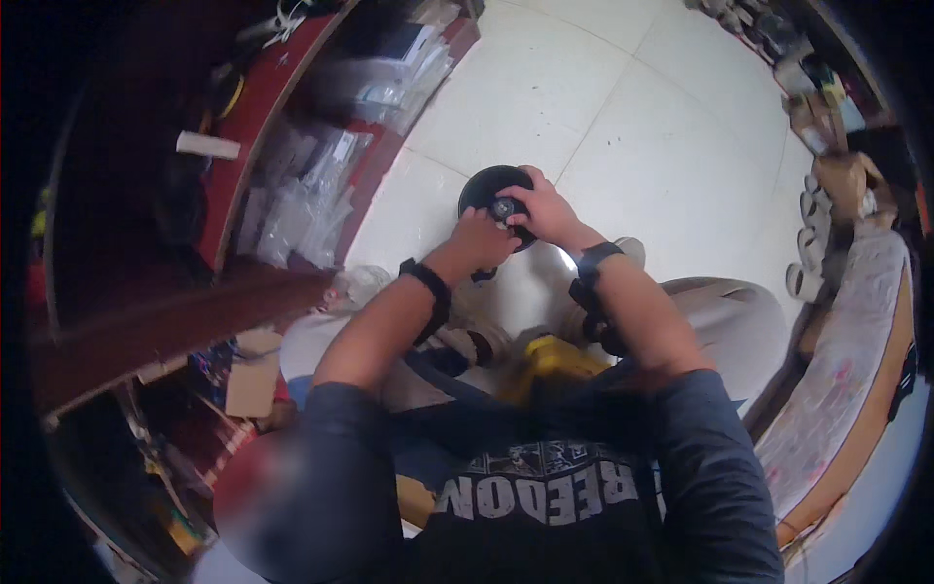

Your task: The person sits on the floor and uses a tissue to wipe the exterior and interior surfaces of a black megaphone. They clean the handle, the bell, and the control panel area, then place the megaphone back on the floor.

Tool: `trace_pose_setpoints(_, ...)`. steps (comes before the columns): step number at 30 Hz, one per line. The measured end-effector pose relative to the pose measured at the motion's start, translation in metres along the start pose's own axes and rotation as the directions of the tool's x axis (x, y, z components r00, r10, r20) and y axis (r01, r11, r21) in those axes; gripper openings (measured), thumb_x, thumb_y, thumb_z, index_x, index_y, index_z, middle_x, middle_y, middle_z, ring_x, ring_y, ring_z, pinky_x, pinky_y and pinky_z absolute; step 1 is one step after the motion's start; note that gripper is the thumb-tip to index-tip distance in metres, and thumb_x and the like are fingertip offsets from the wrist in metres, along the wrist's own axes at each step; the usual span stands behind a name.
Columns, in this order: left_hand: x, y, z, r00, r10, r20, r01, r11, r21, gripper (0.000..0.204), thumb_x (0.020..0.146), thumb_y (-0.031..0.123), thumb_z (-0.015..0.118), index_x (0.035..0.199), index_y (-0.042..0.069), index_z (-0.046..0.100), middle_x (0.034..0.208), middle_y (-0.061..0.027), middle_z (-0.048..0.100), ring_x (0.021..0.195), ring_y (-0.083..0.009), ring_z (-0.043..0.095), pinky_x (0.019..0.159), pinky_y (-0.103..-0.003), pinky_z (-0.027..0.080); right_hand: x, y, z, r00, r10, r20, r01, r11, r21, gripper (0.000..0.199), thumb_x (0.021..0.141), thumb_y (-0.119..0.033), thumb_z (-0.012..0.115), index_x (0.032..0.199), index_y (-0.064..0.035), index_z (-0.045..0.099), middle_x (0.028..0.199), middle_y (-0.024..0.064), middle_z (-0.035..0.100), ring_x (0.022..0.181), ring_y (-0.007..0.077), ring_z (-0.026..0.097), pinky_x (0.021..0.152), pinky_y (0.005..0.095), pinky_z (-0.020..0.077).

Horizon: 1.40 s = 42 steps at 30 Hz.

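Both my hands meet on a black round disc-shaped object point(484, 187) held out over the white tiled floor. My right hand point(546, 209) curls over its right side, fingers closed around a small metal hub at its centre. My left hand point(481, 240) grips it from below and to the left. Each wrist carries a black band. A yellow object point(551, 357) lies in my lap under my forearms, partly hidden.
A dark red wooden shelf unit point(263, 102) with clear plastic packets point(297, 200) stands to my left. A paint-stained bench point(856, 331) and several white rolls point(809, 243) line the right. White tiled floor point(671, 127) stretches ahead. A cardboard piece point(251, 384) lies at lower left.
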<state>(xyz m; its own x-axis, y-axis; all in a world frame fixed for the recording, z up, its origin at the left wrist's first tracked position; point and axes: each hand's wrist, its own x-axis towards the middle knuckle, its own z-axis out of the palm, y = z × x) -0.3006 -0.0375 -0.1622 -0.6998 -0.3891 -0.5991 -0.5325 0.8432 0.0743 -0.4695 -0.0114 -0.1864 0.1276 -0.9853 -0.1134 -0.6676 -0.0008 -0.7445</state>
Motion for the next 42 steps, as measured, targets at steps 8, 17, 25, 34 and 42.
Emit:
trace_pose_setpoints(8, -0.006, -0.003, -0.010, 1.000, 0.012, -0.016, -0.013, 0.999, -0.043, 0.041, 0.099, 0.041, 0.037, 0.124, 0.018, 0.061, 0.123, -0.0190, 0.061, 0.119, -0.0375, 0.054, 0.105, -0.051, 0.037, -0.001, 0.008, 0.003, 1.000, -0.017, 0.001, 0.017, 1.000, -0.017, 0.048, 0.073, -0.019, 0.079, 0.118, -0.0234, 0.063, 0.145, 0.0185, 0.035, 0.126, 0.0400, 0.046, 0.105, 0.0423, 0.0428)
trace_pose_setpoints(17, 0.001, -0.007, -0.001, 0.995, 0.013, -0.103, -0.021, 0.997, -0.074, 0.042, 0.100, 0.038, 0.033, 0.133, 0.020, 0.053, 0.125, -0.0179, 0.061, 0.119, -0.0339, 0.057, 0.111, -0.054, 0.030, -0.001, -0.003, 0.005, 1.000, 0.002, -0.030, -0.002, 1.000, -0.002, 0.046, 0.072, -0.021, 0.080, 0.114, -0.0241, 0.065, 0.144, 0.0141, 0.039, 0.126, 0.0367, 0.047, 0.102, 0.0424, 0.0448)
trace_pose_setpoints(25, 0.007, 0.006, -0.011, 0.983, -0.068, 0.171, 0.080, 0.995, -0.063, 0.040, 0.099, 0.026, 0.032, 0.123, 0.004, 0.055, 0.123, -0.0180, 0.062, 0.116, -0.0335, 0.059, 0.111, -0.056, 0.031, -0.007, 0.008, 0.016, 0.989, -0.096, -0.115, 0.094, 0.995, -0.029, 0.046, 0.071, -0.022, 0.080, 0.114, -0.0242, 0.065, 0.145, 0.0157, 0.038, 0.125, 0.0374, 0.047, 0.100, 0.0431, 0.0463)
trace_pose_setpoints(34, -0.001, 0.001, -0.004, 0.997, 0.074, 0.032, -0.061, 0.954, -0.295, 0.035, 0.095, 0.020, 0.033, 0.115, 0.001, 0.055, 0.111, -0.0186, 0.066, 0.108, -0.0357, 0.063, 0.102, -0.057, 0.041, -0.005, 0.013, 0.012, 0.994, -0.067, -0.085, 0.068, 0.998, 0.013, 0.048, 0.071, -0.019, 0.080, 0.116, -0.0228, 0.065, 0.146, 0.0167, 0.037, 0.127, 0.0383, 0.045, 0.103, 0.0429, 0.0441)
trace_pose_setpoints(42, 0.010, 0.009, -0.009, 0.995, 0.008, 0.104, -0.011, 0.999, 0.031, 0.038, 0.094, 0.023, 0.034, 0.109, 0.008, 0.065, 0.114, -0.0140, 0.068, 0.113, -0.0302, 0.062, 0.112, -0.052, 0.030, -0.006, 0.010, 0.012, 0.998, -0.046, -0.052, 0.049, 0.997, 0.058, 0.050, 0.069, -0.017, 0.082, 0.116, -0.0222, 0.065, 0.146, 0.0179, 0.038, 0.129, 0.0388, 0.044, 0.105, 0.0427, 0.0420)
